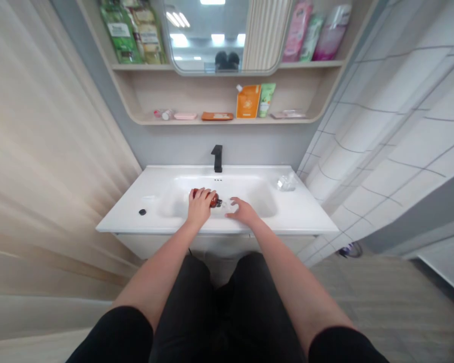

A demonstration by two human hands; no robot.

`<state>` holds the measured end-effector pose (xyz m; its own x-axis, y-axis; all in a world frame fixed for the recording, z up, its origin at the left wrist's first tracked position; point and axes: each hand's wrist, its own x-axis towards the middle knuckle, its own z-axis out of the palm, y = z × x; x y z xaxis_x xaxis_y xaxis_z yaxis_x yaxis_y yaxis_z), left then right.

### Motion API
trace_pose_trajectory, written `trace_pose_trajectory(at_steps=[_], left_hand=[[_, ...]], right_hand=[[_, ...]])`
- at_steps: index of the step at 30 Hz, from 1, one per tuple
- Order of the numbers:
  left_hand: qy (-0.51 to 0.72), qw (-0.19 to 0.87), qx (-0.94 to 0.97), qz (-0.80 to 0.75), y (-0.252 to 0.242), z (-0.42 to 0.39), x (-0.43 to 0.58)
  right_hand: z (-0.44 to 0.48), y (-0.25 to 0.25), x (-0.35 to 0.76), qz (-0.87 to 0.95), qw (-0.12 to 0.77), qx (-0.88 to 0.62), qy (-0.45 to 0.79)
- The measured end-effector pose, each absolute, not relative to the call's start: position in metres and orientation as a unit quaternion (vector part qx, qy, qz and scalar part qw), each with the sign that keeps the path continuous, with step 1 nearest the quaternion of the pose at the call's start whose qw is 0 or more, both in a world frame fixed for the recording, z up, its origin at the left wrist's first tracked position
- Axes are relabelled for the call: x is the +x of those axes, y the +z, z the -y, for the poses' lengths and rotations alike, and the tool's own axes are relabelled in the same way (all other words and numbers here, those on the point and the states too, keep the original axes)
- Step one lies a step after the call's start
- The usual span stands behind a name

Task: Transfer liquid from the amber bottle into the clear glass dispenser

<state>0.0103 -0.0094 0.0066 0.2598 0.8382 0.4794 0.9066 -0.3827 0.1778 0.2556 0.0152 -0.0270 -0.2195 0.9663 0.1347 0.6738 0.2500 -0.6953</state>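
Note:
Over the white sink (263, 194), my left hand (199, 205) is wrapped round an amber-brown bottle (214, 201) from above. The bottle lies tipped on its side, its dark neck pointing right toward my other hand. My right hand (243, 210) has its thumb and fingers curved round a small clear container (227, 205), close to the bottle's mouth. That container is see-through and hard to make out against the white basin. On the counter left of the sink lies a small black cap (143, 212).
A black faucet (218, 159) rises behind the basin. Crumpled-looking clear plastic (286, 182) sits on the right of the counter. Above, a shelf (196, 122) holds an orange pouch (248, 101), a green tube (266, 100) and small items. A curtain (53, 151) hangs at left.

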Motion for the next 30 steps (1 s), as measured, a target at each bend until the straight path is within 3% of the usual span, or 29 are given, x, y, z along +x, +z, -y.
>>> trace_pose_trajectory(at_steps=[30], left_hand=[[-0.271,0.137,-0.798,0.521,-0.005,0.003,0.007]], right_hand=[[-0.025,-0.043,0.258,0.749,0.303,-0.537,0.242]])
